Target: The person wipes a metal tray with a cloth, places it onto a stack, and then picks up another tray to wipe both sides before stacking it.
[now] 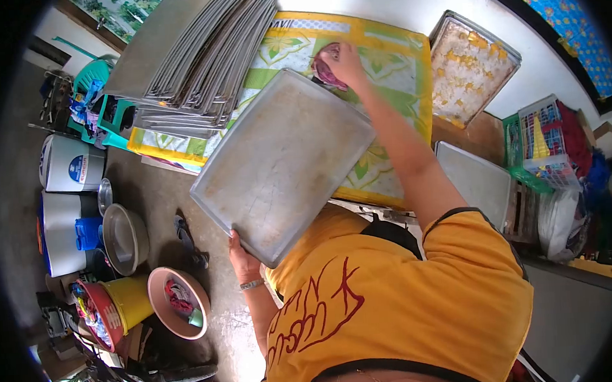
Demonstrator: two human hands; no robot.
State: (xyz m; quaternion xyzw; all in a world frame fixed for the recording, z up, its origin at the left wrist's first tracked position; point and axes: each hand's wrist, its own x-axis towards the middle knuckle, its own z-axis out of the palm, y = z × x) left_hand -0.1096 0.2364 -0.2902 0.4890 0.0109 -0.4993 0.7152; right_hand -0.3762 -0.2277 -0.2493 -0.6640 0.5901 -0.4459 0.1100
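A flat metal tray (287, 168) with a raised rim is tilted in front of me, its far part over the table. My left hand (243, 258) grips its near left edge, thumb on top. My right hand (344, 61) is closed on a dark red cloth (329, 69), which rests on the table just beyond the tray's far edge. Green, white and yellow patterned plastic covers the table (390, 76). To the left, a tall leaning stack of similar trays (195, 55) stands on the table.
A stained tray (469, 68) leans at the wall on the right, with another tray (473, 182) below it. Plastic baskets (542, 144) stand farther right. On the floor at left are a pink basin (157, 289), a yellow bucket (133, 302) and a grey basin (139, 234).
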